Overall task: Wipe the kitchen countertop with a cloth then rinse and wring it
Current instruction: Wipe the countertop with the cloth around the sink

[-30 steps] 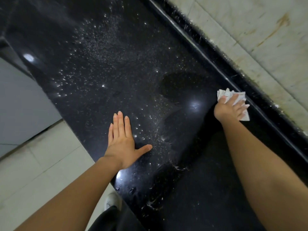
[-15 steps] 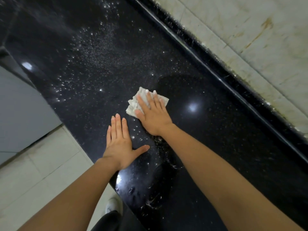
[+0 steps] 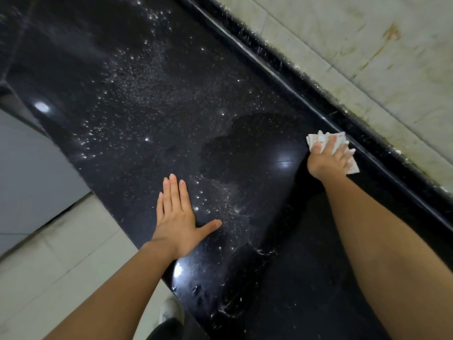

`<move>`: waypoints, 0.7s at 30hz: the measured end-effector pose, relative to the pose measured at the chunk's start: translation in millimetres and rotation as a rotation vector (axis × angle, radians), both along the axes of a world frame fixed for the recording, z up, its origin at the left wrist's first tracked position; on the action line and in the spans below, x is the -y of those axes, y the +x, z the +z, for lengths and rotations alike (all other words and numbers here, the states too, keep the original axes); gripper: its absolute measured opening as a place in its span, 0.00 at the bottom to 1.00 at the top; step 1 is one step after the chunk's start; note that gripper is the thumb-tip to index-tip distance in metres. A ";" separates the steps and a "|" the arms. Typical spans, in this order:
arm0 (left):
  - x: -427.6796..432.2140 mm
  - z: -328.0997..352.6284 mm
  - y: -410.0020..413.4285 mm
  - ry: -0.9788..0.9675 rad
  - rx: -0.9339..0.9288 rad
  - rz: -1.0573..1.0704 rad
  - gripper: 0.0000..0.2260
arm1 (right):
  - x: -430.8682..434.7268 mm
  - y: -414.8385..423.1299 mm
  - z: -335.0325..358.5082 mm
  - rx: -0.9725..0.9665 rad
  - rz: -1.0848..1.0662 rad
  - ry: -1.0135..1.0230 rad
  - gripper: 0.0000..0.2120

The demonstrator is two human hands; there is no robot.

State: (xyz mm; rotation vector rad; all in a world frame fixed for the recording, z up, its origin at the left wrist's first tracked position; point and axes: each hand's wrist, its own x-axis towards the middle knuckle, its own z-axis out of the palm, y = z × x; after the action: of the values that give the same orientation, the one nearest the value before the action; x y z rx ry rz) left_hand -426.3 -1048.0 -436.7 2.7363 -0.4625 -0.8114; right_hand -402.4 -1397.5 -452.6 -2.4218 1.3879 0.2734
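Wipe looks part done to me: right grip (image 3: 329,159) presses cloth (image 3: 339,139) flat-fingered at far-right edge of desk (image 3: 147,57), left grip (image 3: 177,217) lies flat, empty, near edge, droplets (image 3: 127,94) cover far-left stretch, rinse and wring not started.

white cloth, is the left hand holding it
No, the right hand presses the white cloth; the left hand lies flat on bare countertop.

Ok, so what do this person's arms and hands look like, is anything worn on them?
The left forearm and right forearm are bare all the way to the picture's edge, with no sleeves showing. The left hand and right hand are ungloved. No rings, watch or bracelet can be seen on the fingers or wrists.
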 end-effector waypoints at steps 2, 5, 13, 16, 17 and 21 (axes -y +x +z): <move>0.2 -1.3 -0.3 0.011 0.002 -0.004 0.54 | -13.4 10.4 0.4 0.011 -0.025 0.005 0.28; 0.3 -2.3 -0.9 0.010 0.014 -0.004 0.54 | -38.8 15.1 1.8 0.010 0.126 0.023 0.27; -3.8 0.2 -2.0 -0.119 0.020 0.022 0.54 | -135.8 -31.8 5.1 -0.007 0.561 0.101 0.27; -19.6 4.7 -1.8 -0.227 0.021 0.014 0.48 | -150.9 -65.7 10.4 -0.036 0.647 0.105 0.27; -28.8 5.1 -2.8 -0.222 0.062 0.001 0.46 | -151.9 -78.8 12.7 -0.046 0.659 0.101 0.27; -75.6 3.6 -14.9 -0.156 0.202 -0.065 0.38 | -164.5 -141.0 18.7 -0.082 0.556 0.093 0.27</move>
State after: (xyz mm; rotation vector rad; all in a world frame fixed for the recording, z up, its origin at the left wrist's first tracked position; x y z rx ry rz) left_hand -441.3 -972.4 -433.1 2.6802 -0.6306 -0.4913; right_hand -543.4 -1233.0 -433.9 -2.6922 0.6797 0.5590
